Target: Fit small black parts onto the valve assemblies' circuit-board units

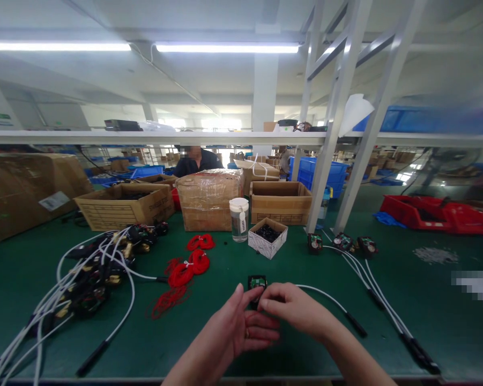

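My two hands meet over the green bench near its front edge, both on a small black module (pixel 257 284) with a green circuit board showing in it. My left hand (pixel 241 327) cups it from below with its fingers curled and the thumb raised. My right hand (pixel 289 305) pinches the module's near side. A white cable (pixel 329 300) runs from the module off to the right. Red wire bundles (pixel 185 271) lie just left of my hands.
A heap of black modules on white cables (pixel 96 268) lies at the left. Three more modules with cables (pixel 341 242) sit at the right. A small box of black parts (pixel 267 237), a clear jar (pixel 239 220) and cardboard boxes (pixel 209 198) stand behind. A person sits across the bench.
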`<action>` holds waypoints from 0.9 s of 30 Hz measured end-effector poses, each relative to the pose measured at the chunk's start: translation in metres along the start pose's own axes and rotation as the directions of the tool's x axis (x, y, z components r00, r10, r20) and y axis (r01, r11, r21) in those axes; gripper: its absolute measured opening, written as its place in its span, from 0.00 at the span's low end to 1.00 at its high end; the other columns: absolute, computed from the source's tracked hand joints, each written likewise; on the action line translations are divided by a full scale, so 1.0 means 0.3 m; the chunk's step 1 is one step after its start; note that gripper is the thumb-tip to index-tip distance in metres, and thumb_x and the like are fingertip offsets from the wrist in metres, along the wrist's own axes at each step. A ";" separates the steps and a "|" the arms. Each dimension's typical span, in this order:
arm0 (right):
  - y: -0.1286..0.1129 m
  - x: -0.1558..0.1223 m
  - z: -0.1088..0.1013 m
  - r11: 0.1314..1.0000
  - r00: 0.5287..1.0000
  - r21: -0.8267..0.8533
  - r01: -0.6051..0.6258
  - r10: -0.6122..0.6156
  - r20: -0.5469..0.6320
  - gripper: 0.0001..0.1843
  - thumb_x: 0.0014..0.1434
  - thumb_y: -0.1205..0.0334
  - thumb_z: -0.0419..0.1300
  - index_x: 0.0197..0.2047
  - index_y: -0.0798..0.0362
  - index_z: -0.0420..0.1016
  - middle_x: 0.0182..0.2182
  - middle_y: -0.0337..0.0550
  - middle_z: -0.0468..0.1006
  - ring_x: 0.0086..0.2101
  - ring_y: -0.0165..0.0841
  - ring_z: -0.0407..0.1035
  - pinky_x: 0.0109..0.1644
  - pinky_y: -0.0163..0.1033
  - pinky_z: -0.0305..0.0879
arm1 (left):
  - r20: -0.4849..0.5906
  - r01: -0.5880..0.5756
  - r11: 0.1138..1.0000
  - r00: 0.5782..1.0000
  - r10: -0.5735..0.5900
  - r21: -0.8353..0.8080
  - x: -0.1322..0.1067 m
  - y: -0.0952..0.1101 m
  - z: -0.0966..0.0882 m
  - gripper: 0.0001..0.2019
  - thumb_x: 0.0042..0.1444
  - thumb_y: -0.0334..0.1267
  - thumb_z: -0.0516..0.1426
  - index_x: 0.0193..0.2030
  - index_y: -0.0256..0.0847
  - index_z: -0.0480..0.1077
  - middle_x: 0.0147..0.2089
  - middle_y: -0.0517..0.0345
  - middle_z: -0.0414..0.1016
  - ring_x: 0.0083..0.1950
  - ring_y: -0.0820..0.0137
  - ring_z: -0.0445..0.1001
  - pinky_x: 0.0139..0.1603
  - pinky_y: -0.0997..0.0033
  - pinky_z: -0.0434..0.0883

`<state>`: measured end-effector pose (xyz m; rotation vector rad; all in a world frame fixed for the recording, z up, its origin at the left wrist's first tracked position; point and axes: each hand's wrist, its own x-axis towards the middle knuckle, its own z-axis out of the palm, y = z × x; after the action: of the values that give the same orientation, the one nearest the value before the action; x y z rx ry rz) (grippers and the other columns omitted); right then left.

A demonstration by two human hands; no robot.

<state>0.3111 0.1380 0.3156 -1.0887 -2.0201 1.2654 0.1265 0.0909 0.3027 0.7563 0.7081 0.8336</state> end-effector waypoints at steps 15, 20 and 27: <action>0.009 -0.007 -0.010 1.000 0.979 0.020 -0.016 0.020 -0.201 0.07 0.51 0.60 0.63 0.30 0.55 0.77 0.28 0.38 0.75 0.32 0.31 0.66 0.37 0.36 0.60 | -0.188 -0.217 0.740 0.887 0.422 0.636 0.047 -0.016 -0.070 0.22 0.60 0.57 0.55 0.47 0.41 0.77 0.49 0.48 0.82 0.55 0.55 0.76 0.61 0.56 0.66; 0.045 -0.008 0.012 1.000 0.965 -0.007 -0.008 0.006 -0.263 0.07 0.51 0.59 0.63 0.30 0.54 0.78 0.31 0.41 0.77 0.34 0.34 0.69 0.39 0.38 0.63 | -0.172 -0.197 0.586 0.840 0.514 0.786 0.035 -0.043 -0.074 0.11 0.54 0.43 0.63 0.43 0.46 0.80 0.47 0.53 0.83 0.52 0.56 0.78 0.57 0.60 0.69; 0.106 -0.018 0.053 1.000 0.960 -0.006 -0.024 0.021 -0.280 0.07 0.53 0.60 0.62 0.30 0.53 0.79 0.31 0.41 0.76 0.35 0.33 0.69 0.41 0.39 0.62 | -0.166 -0.163 0.494 0.815 0.555 0.854 0.059 -0.095 -0.116 0.10 0.58 0.47 0.61 0.36 0.46 0.80 0.40 0.52 0.82 0.46 0.57 0.77 0.49 0.61 0.69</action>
<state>0.3135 0.1333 0.2800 -1.2233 -1.8067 1.0462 0.1184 0.1031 0.2566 1.6581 1.4160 1.0872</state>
